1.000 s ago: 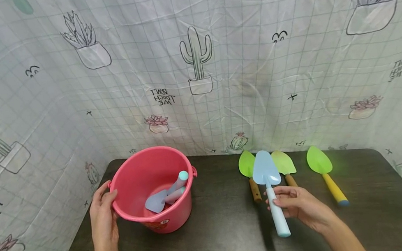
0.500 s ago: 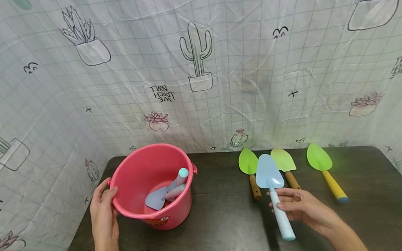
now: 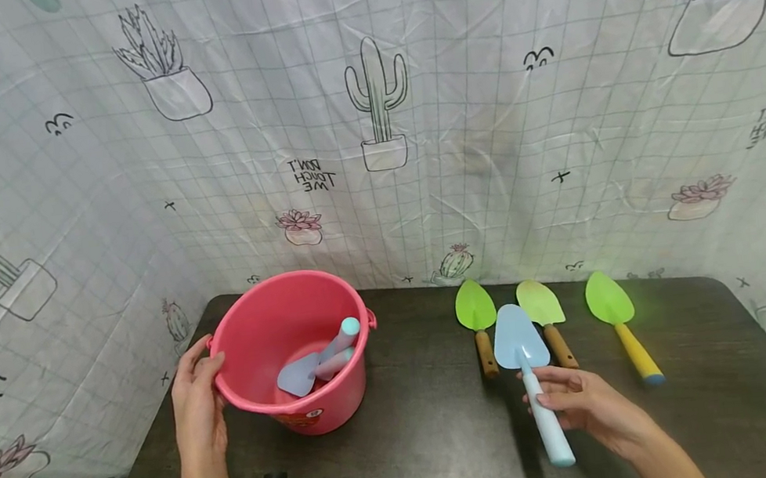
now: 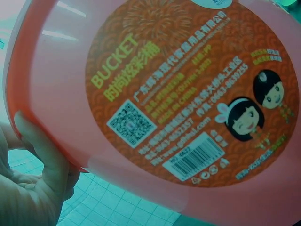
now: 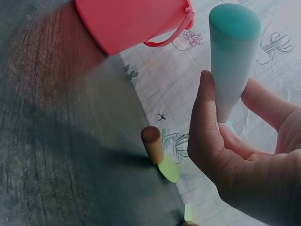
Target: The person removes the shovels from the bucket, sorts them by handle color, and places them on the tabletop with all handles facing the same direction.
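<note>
A pink bucket (image 3: 337, 407) stands on the dark table, and my left hand (image 3: 198, 406) grips its rim on the left side. The left wrist view shows the thumb (image 4: 40, 141) against the bucket's outer wall, beside a round orange label (image 4: 188, 94). Inside the bucket lie light blue trowels, one with its blade (image 3: 298, 376) showing and its handle propped toward the right wall. My right hand (image 3: 589, 405) pinches another light blue trowel (image 3: 550, 433) by the handle, above the table. Its blade points away from me, and its turquoise handle end (image 5: 235, 21) faces the right wrist camera.
Beyond the held trowel lie two green trowels with wooden handles, one on the left (image 3: 475, 306) and one paler (image 3: 542, 304). Farther right is a green trowel with a yellow handle (image 3: 637, 352). A patterned cloth (image 3: 471, 142) hangs behind the table.
The right hand has drawn the light blue trowel slightly toward me and to the right, uncovering more of the paler green trowel. The left hand and bucket stay put.
</note>
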Demonstrator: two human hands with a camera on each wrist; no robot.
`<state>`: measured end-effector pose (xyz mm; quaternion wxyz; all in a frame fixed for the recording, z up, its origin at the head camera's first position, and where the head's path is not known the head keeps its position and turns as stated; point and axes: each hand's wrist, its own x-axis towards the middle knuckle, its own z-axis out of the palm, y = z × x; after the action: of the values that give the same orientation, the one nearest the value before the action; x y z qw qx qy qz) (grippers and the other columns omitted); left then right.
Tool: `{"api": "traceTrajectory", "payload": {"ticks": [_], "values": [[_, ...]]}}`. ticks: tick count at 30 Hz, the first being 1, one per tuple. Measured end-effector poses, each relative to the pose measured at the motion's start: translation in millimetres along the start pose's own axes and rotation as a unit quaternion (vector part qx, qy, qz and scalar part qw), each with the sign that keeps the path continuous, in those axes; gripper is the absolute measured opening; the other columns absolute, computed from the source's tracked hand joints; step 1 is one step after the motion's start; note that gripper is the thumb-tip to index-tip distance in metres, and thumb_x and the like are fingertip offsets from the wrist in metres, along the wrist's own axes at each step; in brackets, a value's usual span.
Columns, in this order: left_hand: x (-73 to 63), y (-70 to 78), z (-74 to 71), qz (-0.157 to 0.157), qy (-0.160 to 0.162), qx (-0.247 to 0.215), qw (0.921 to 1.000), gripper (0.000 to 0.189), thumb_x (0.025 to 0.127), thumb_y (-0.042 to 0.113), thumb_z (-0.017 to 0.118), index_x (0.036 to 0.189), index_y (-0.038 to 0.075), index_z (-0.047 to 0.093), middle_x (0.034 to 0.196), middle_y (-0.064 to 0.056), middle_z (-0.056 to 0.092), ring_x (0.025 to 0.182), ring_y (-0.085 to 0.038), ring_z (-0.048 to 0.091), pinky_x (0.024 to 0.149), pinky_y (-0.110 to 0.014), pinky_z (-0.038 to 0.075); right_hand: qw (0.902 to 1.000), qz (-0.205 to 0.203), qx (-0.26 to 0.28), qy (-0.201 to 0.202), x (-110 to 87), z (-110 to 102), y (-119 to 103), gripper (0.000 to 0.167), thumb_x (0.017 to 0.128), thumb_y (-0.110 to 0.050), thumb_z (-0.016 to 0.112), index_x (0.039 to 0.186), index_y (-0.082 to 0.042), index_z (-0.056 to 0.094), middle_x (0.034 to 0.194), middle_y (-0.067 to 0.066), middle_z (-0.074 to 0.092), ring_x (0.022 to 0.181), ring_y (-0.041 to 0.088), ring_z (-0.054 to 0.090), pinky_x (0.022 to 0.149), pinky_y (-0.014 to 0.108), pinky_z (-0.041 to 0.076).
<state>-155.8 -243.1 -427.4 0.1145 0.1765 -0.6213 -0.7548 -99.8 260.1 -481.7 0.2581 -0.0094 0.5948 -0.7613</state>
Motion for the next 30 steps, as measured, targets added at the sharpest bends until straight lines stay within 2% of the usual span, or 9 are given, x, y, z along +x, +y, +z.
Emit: {"api": "traceTrajectory", "payload": {"ticks": [9,12,19,25,30], "values": [[0.7,1.0,-0.3,-0.001,0.002,0.002,1.0,0.047,0.106,0.016,0.057,0.15,0.009,0.042,0.109,-0.002,0.061,0.084,-0.007,0.068,0.073,-0.019,0.059,0.9999,0.009,0.011,-0.003,-2.6,-1,6,0.026,0.104,-0.004,0.056,0.127,-0.011,0.066,0.113,0.002,0.073,0.1,0.017,0.071,0.083,0.038,0.061],[1.1,1.5,0.2,-0.002,0.002,0.001,1.0,0.046,0.106,0.016,0.057,0.149,0.009,0.043,0.109,-0.003,0.061,0.085,-0.007,0.068,0.074,-0.02,0.059,0.9997,0.016,0.018,-0.002,-3.1,-3,9,0.024,0.104,-0.004,0.055,0.126,-0.004,0.066,0.113,0.002,0.074,0.099,0.015,0.071,0.085,0.036,0.061],[1.7,1.5,0.8,-0.005,0.003,0.004,1.0,0.048,0.106,0.017,0.057,0.15,0.009,0.042,0.111,-0.004,0.061,0.088,-0.008,0.069,0.077,-0.022,0.059,0.9989,0.034,0.032,0.006,-2.0,-9,15,0.022,0.105,-0.003,0.055,0.123,0.001,0.066,0.113,0.004,0.074,0.1,0.014,0.071,0.087,0.033,0.06],[1.7,1.6,1.0,-0.007,0.003,0.005,1.0,0.048,0.106,0.017,0.057,0.151,0.009,0.041,0.112,-0.004,0.06,0.089,-0.008,0.069,0.078,-0.022,0.059,0.9983,0.045,0.03,0.024,-1.6,-9,18,0.028,0.104,-0.002,0.056,0.128,0.011,0.057,0.112,0.005,0.073,0.1,0.015,0.071,0.087,0.034,0.06],[1.2,1.5,1.1,-0.004,0.004,0.004,1.0,0.048,0.106,0.016,0.057,0.15,0.008,0.041,0.111,-0.003,0.06,0.087,-0.008,0.069,0.077,-0.022,0.059,0.998,0.053,0.021,0.025,-1.3,-9,21,0.033,0.103,-0.002,0.056,0.13,0.017,0.056,0.111,0.004,0.074,0.099,0.014,0.072,0.086,0.033,0.06]]}}
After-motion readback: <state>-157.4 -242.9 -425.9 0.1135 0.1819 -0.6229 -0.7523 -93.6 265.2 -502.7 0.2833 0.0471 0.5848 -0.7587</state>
